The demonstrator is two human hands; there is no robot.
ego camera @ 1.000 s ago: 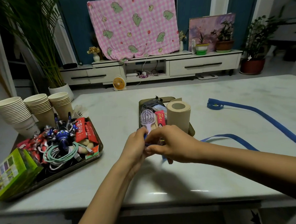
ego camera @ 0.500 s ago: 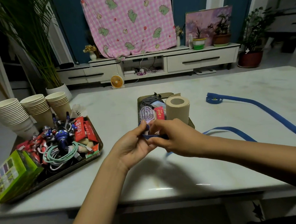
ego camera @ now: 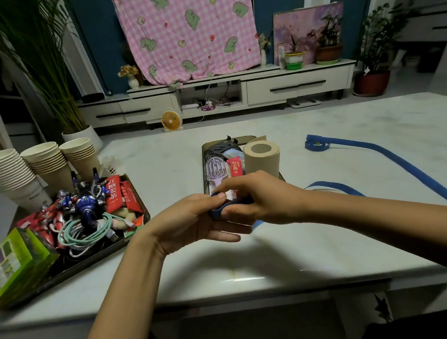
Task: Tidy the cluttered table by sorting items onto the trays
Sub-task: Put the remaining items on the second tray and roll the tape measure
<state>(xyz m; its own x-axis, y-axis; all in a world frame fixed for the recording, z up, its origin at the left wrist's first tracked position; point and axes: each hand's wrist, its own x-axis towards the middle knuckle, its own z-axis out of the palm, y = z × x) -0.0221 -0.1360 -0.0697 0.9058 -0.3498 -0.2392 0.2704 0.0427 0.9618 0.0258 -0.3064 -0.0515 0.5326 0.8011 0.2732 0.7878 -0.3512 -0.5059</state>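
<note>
A long blue strap [ego camera: 399, 163] runs across the right half of the white table, curling into a loop at its far end. Its near end is rolled between my hands above the table's middle. My left hand [ego camera: 188, 222] cups the small blue roll [ego camera: 219, 210] from below, thumb on top. My right hand [ego camera: 257, 197] pinches the roll from the right. Just behind my hands lies a small tray [ego camera: 205, 147] with a hairbrush [ego camera: 213, 168], a red packet [ego camera: 235, 166] and a beige paper roll [ego camera: 262, 155]. A larger tray [ego camera: 142, 209] stands at the left.
The left tray holds red packets, coiled cables [ego camera: 84, 232], a blue toy figure [ego camera: 86, 203] and a green box [ego camera: 15, 264]. Three stacks of paper cups [ego camera: 36, 164] stand behind it. The table's near edge runs below my forearms.
My hands have dropped a little lower and apart; the left palm has turned up under the strap's rolled end. The view has tilted slightly.
</note>
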